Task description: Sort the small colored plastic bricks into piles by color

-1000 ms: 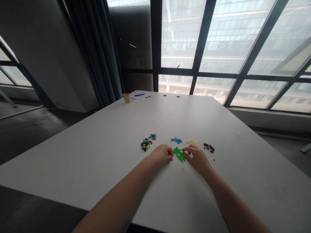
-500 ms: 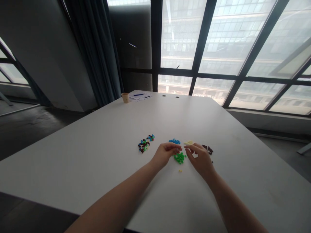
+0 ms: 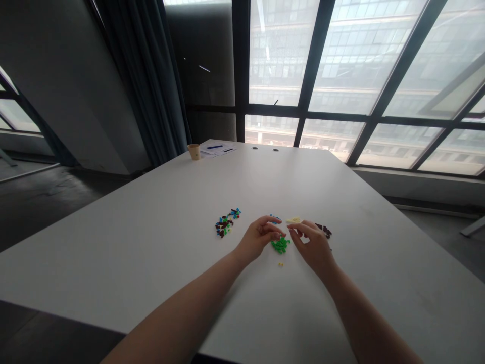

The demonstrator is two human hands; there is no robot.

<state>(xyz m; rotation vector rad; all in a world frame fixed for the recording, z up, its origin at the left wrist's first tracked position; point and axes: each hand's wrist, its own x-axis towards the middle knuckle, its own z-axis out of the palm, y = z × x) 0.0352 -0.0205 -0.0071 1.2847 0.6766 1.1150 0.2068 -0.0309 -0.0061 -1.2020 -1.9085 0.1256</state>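
My left hand (image 3: 261, 236) hovers at the left of a heap of small green bricks (image 3: 280, 245), its index finger stretched out apart from the thumb; I see nothing between them. Facing it, my right hand (image 3: 311, 242) has thumb and index finger drawn together in a pinch, and whatever is in it is too small to make out. Behind the left fingers lie small blue bricks (image 3: 276, 218), partly covered. Cream bricks (image 3: 293, 220) sit just beyond the right fingertips. Dark brown bricks (image 3: 325, 230) lie to the right of that hand, partly hidden by it.
A mixed pile of small coloured bricks (image 3: 225, 223) lies left of my hands on the white table (image 3: 151, 227). A few yellow pieces (image 3: 281, 264) are nearer me. At the far left corner stand a paper cup (image 3: 194, 151) and papers (image 3: 220, 148) with pens.
My left index finger has lifted and spread away from the thumb, covering more of the blue bricks. The right hand keeps nearly the same pinch. The view has shifted slightly.
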